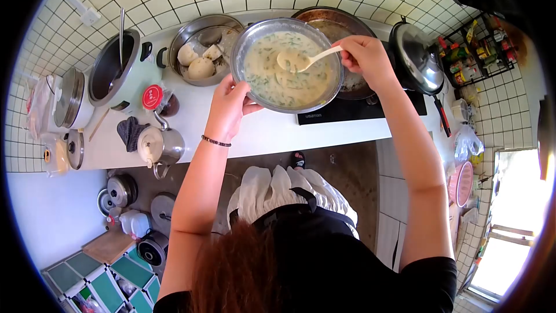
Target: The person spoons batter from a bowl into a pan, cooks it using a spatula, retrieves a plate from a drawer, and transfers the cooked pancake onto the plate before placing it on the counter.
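Note:
A metal bowl of pale batter flecked with green is held up above the counter by my left hand, which grips its lower left rim. My right hand is closed on the handle of a light spoon, whose head lies at the surface of the batter. Behind the bowl's right side, a wide brown pan sits on the black cooktop. At the left, close to the bowl, a metal basin holds pale dough pieces.
A deep pot, a red-lidded jar and a metal kettle stand on the left of the white counter. On the right are a lidded wok and a wall rack of bottles.

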Demonstrator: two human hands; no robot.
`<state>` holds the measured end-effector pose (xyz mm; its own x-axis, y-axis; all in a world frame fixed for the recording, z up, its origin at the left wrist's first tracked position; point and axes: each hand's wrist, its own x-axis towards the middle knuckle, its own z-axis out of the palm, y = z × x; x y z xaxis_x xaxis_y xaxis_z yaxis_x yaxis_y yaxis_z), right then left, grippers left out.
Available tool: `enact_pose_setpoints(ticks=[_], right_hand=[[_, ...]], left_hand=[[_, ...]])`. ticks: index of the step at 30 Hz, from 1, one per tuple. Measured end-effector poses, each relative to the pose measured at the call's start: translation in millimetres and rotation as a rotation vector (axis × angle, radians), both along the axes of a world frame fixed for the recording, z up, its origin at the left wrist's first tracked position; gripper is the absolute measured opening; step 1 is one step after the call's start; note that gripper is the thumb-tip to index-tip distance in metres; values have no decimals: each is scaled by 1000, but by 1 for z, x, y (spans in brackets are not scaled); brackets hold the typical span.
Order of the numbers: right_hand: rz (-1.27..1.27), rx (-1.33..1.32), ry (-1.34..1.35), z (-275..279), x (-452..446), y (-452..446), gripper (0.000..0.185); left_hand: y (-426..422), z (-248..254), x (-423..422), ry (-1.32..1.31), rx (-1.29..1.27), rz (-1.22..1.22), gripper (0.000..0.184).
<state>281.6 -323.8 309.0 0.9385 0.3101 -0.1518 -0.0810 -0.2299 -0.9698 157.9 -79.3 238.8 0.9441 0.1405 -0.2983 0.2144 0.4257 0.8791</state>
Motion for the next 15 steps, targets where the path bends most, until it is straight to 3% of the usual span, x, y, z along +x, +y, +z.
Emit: enact_pose_setpoints(ticks=[11,15], right_hand=[[-80,194,-121,41,91,-65,19],[-120,106,-115,42,124,-98,17]], left_hand=[[-3,10,67,-14,43,42,18],[-2,9,74,-6,65,63,18]])
